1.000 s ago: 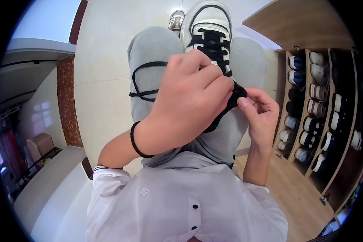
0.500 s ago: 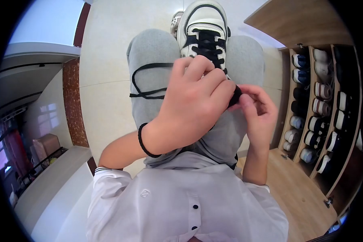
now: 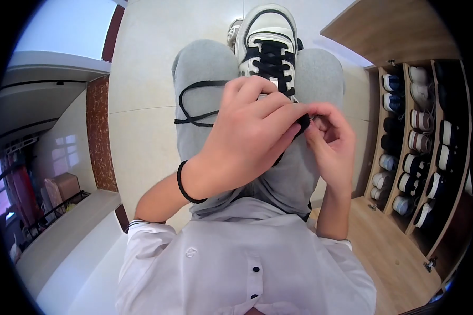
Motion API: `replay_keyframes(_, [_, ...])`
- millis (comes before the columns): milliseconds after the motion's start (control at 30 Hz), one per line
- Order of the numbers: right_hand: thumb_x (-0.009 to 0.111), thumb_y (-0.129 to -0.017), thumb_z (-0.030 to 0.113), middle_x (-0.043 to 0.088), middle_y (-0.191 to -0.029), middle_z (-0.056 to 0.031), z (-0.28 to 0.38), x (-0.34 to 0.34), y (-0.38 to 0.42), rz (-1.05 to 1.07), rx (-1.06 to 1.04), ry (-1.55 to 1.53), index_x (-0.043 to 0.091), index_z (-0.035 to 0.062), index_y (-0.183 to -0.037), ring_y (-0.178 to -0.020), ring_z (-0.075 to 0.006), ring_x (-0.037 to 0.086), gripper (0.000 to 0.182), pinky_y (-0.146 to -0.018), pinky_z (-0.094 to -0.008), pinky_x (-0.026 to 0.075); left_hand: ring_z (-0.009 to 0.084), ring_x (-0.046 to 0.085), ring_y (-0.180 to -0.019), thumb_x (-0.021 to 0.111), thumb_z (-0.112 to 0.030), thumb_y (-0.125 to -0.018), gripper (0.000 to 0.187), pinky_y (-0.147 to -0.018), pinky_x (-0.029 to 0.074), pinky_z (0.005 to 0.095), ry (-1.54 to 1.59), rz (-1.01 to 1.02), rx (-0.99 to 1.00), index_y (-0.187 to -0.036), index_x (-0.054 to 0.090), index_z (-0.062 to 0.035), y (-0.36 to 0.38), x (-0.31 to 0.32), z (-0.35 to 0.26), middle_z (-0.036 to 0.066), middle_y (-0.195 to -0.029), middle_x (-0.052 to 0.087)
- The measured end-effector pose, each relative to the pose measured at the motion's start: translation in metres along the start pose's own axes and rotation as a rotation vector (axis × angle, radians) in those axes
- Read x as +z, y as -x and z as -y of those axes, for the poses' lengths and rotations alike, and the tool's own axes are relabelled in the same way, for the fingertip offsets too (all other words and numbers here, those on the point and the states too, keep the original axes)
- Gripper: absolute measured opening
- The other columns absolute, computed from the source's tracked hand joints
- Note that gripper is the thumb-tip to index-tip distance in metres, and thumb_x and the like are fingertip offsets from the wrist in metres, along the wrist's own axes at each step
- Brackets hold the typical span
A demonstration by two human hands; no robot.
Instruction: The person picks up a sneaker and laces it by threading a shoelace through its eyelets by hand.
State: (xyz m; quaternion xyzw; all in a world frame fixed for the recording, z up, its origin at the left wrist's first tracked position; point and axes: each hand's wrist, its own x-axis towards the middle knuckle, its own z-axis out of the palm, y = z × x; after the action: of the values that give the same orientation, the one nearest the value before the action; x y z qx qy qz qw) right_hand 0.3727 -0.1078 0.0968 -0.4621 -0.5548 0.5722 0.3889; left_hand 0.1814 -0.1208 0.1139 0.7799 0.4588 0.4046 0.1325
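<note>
A white sneaker point(image 3: 268, 23) with black trim rests on my lap between my knees, toe pointing away. Its black shoelace point(image 3: 273, 68) criss-crosses the front, and one loose length of black lace point(image 3: 194, 84) loops out leftward from under my left hand. My left hand point(image 3: 252, 126), a black band at the wrist, lies over the shoe's opening with fingers curled round its upper part. Close against it, my right hand point(image 3: 328, 134) pinches at the shoe's right edge, beside a black padded part point(image 3: 302, 125). Whatever lies between the right fingertips is hidden.
To the right stands an open wooden shoe cabinet point(image 3: 403, 131) with several pairs of shoes. Its lowered door panel point(image 3: 389, 252) reaches close to my right arm. Another shoe point(image 3: 234, 32) shows on the tiled floor point(image 3: 142, 79) ahead. A white ledge point(image 3: 84, 226) runs along the left.
My left fingers have shifted slightly and its forefinger now reaches the right fingertips. My right hand has moved a little left and up. The view has shifted slightly.
</note>
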Motion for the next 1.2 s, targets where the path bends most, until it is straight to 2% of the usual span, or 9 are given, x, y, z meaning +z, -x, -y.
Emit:
replay_keyframes(133, [0.060,-0.101,0.005,0.059,-0.081,0.0011,-0.003,-0.003,0.005,-0.013,0.004,-0.006,0.060,0.0020,-0.112,-0.060,-0.0008,0.048,0.012,-0.052,-0.0169,0.033,0.0271,0.059,-0.099,0.077,-0.005,-0.075,0.036,-0.091,0.042,0.0414,-0.020,0.027,-0.034,-0.111,0.071,-0.0080,0.002,-0.009,-0.005,0.002,-0.094,0.067])
replay_keyframes(267, [0.048,-0.107,0.019,0.068,-0.107,-0.0146,-0.006,-0.031,0.006,-0.204,-0.020,-0.096,0.054,0.0045,-0.119,-0.057,-0.0117,0.059,0.019,-0.048,-0.0200,0.040,0.0297,0.058,-0.108,0.078,-0.007,-0.078,0.036,-0.099,0.042,0.0398,-0.021,-0.072,-0.240,-0.113,0.069,-0.0055,0.020,-0.042,0.004,0.008,-0.105,0.069])
replay_keyframes(433, [0.040,-0.110,0.024,0.067,-0.113,-0.0119,-0.042,-0.104,0.007,-0.441,-0.073,-0.828,0.053,0.0032,-0.118,-0.063,-0.0142,0.058,0.026,-0.055,-0.0237,0.047,0.0274,0.059,-0.109,0.076,-0.010,-0.083,0.026,-0.098,0.044,0.0371,-0.115,-0.156,-0.410,-0.105,0.067,-0.0008,0.067,-0.062,0.034,0.012,-0.110,0.066])
replay_keyframes(533, [0.039,-0.111,0.021,0.065,-0.111,-0.0091,-0.065,-0.141,0.010,-0.241,-0.082,-1.100,0.053,0.0043,-0.117,-0.063,-0.0124,0.052,0.022,-0.057,-0.0245,0.045,0.0277,0.059,-0.108,0.075,-0.011,-0.085,0.021,-0.097,0.044,0.0372,-0.172,-0.070,-0.454,-0.098,0.064,0.0005,0.085,-0.060,0.040,0.013,-0.111,0.063])
replay_keyframes(800, [0.044,-0.110,0.020,0.051,-0.083,-0.0015,-0.100,-0.167,0.006,-0.331,-0.121,-1.036,0.054,0.0054,-0.110,-0.056,-0.0088,0.038,0.018,-0.053,-0.0236,0.034,0.0281,0.058,-0.092,0.074,-0.008,-0.086,0.016,-0.084,0.046,0.0367,-0.143,-0.241,-0.420,-0.088,0.059,-0.0004,0.094,-0.075,0.058,0.010,-0.095,0.063])
replay_keyframes(967, [0.052,-0.107,0.018,0.057,-0.088,-0.0041,-0.098,-0.161,0.003,-0.369,-0.118,-0.804,0.056,0.0052,-0.114,-0.060,-0.0091,0.043,0.016,-0.055,-0.0236,0.037,0.0289,0.057,-0.093,0.075,-0.011,-0.086,0.018,-0.084,0.045,0.0369,-0.086,-0.185,-0.509,-0.088,0.060,-0.0009,0.092,-0.070,0.054,0.009,-0.092,0.063])
replay_keyframes(1067, [0.055,-0.105,0.017,0.062,-0.096,-0.0073,-0.078,-0.124,-0.001,-0.646,0.033,-0.348,0.057,0.0050,-0.119,-0.065,-0.0095,0.049,0.019,-0.058,-0.0231,0.039,0.0225,0.059,-0.078,0.074,-0.009,-0.088,0.014,-0.074,0.048,0.0322,-0.350,-0.290,-0.383,-0.092,0.065,-0.0005,0.086,-0.063,0.043,0.008,-0.083,0.065])
replay_keyframes(1167, [0.055,-0.104,0.019,0.065,-0.092,-0.0051,-0.076,-0.106,-0.006,-0.853,-0.331,0.511,0.061,0.0020,-0.120,-0.066,-0.0072,0.053,0.025,-0.058,-0.0225,0.039,0.0116,0.054,-0.059,0.068,-0.015,-0.096,0.016,-0.057,0.044,0.0260,-0.126,-0.346,-0.619,-0.103,0.069,-0.0001,0.090,-0.060,0.023,0.004,-0.070,0.064])
replay_keyframes(1200, [0.054,-0.104,0.021,0.065,-0.087,-0.0031,-0.073,-0.106,0.005,-0.694,-0.132,0.380,0.064,0.0010,-0.115,-0.065,-0.0061,0.053,0.025,-0.057,-0.0220,0.038,0.0076,0.049,-0.053,0.063,-0.018,-0.100,0.021,-0.051,0.039,0.0238,0.149,-0.188,-0.809,-0.109,0.068,0.0003,0.085,-0.063,0.015,0.003,-0.065,0.062])
